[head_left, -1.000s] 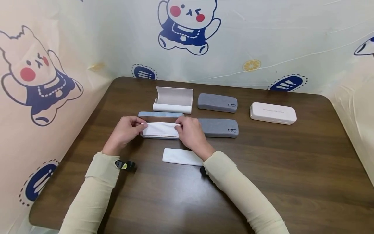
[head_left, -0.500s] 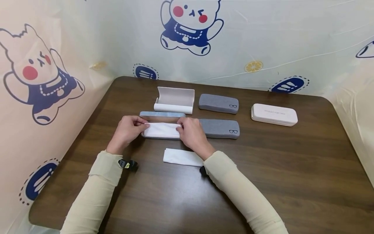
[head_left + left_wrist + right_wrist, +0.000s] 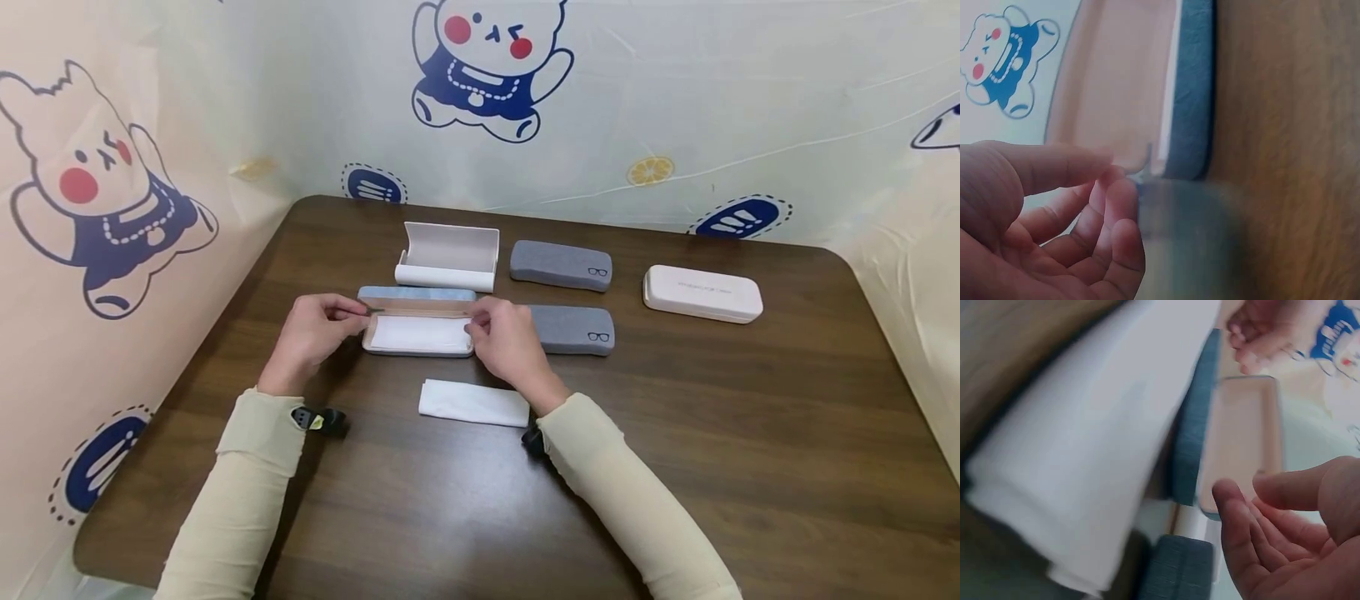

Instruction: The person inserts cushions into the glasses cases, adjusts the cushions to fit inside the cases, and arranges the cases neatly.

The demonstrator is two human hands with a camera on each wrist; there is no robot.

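Observation:
An eyeglass case [image 3: 422,352], blue-grey outside with a pinkish lining, lies with its lid [image 3: 416,293] raised in the head view. A folded white cloth [image 3: 420,332] lies flat inside its lower half. At the case's left end is my left hand [image 3: 313,335], fingers loosely bent near the hinge corner; I see nothing held between them. My right hand [image 3: 506,337] is at the right end, and the right wrist view shows a gap between its thumb and fingertips. Another folded white cloth [image 3: 474,403] lies on the table in front of the case.
Behind stands a white open case [image 3: 446,258]. Two closed grey eyeglass cases, the rear one [image 3: 561,265] and the front one [image 3: 576,330], lie to the right. Farther right is a closed white case [image 3: 702,293]. The brown table [image 3: 712,433] meets a printed curtain [image 3: 300,100].
The white cloth has settled into the open case and both hands have let go of it. My hands have moved slightly apart, the left to the left and the right to the right.

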